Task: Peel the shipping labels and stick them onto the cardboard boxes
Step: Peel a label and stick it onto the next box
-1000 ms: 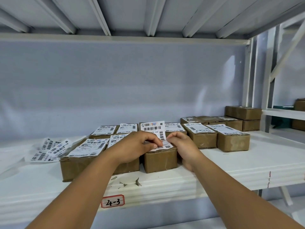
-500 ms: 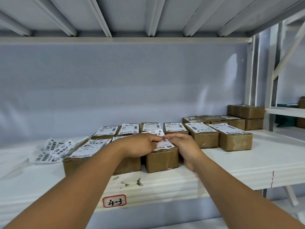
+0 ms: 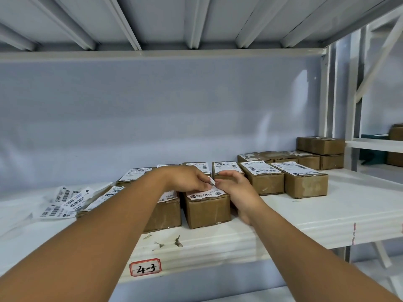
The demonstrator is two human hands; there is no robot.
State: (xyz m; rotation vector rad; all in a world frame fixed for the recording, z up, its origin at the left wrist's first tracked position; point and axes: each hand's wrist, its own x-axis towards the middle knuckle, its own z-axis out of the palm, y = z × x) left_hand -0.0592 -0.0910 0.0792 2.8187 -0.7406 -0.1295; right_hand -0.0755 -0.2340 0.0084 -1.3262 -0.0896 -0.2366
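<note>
Fingers of the left hand [image 3: 187,179] pinch the shipping label [image 3: 206,194] atop the cardboard box [image 3: 207,209] at 6 o'clock on the shelf [image 3: 305,214]; right hand [image 3: 237,189] curls at its 3 o'clock, grip I cannot tell.

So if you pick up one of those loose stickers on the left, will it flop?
Probably floppy: the loose labels are thin sheets lying curled and overlapping on the shelf. Likely very light, so a push would probably slide or scatter them.

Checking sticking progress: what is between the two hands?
Head view: the label's lifted end, between left hand and right hand, over the front box.
</note>
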